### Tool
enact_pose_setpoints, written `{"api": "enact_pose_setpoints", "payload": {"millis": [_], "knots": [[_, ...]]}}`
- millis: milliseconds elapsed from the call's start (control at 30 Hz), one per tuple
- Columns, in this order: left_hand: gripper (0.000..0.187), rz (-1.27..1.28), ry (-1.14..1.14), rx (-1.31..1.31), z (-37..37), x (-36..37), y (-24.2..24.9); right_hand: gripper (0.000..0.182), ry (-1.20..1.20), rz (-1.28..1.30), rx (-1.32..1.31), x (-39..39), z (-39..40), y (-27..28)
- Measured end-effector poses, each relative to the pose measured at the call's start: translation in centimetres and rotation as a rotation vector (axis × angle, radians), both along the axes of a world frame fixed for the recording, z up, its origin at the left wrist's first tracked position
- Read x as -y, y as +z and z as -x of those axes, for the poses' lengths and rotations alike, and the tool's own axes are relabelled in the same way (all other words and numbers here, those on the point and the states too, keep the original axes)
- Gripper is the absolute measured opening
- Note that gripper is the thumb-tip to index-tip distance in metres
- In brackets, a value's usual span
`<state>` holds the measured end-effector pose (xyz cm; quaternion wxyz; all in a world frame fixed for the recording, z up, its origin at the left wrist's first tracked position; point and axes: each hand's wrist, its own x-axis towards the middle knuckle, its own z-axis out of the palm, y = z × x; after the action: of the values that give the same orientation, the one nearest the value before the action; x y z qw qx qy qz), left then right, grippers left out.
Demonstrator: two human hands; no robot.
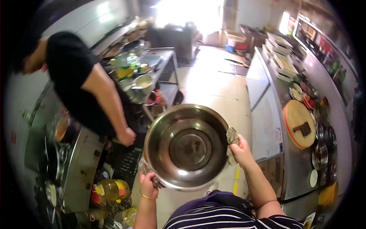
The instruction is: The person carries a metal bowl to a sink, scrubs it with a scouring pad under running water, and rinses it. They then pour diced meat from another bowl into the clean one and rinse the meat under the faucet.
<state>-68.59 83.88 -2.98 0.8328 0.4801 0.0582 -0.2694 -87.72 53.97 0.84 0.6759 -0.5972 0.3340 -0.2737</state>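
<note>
A large, wide metal basin (164, 129) is held out in front of my body, its inside turned up toward me. Nothing but reflections and a darker round bottom shows inside it. My left hand (148, 180) grips the lower left rim through a crumpled grey rag (146, 168). On the right rim, my right hand (241, 150) is closed with a second greyish cloth (231, 142) between it and the metal. The fingers under the rim are partly hidden on both sides.
At left a person in a black shirt (72, 72) leans toward the stove counter (78, 168). Oil jugs (110, 190) stand low at left. A metal cart (169, 57) holds pots and bottles. The right counter (278, 114) carries a round chopping board (291, 131) with a cleaver (304, 129) and white trays (284, 65).
</note>
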Motion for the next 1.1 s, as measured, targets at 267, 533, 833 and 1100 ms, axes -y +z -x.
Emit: {"api": "enact_pose_setpoints", "payload": {"millis": [267,533,833,1100], "knots": [[0.057,0.016,-0.110,0.054,-3.4,23.6,4.5,0.030,-0.109,-0.010,0.095,21.1,-1.4,2.5],[0.055,0.022,-0.141,0.102,-17.8,44.1,0.5,0.028,-0.148,-0.006,0.078,40.4,-14.0,0.2],[0.055,0.079,-0.376,0.066,-34.7,74.4,2.6,0.028,-0.363,-0.019,0.015,65.0,-25.6,2.3],[0.055,0.103,-0.496,0.135,-43.7,101.4,2.6,0.029,-0.436,0.032,0.079,91.0,-33.4,-3.6]]}}
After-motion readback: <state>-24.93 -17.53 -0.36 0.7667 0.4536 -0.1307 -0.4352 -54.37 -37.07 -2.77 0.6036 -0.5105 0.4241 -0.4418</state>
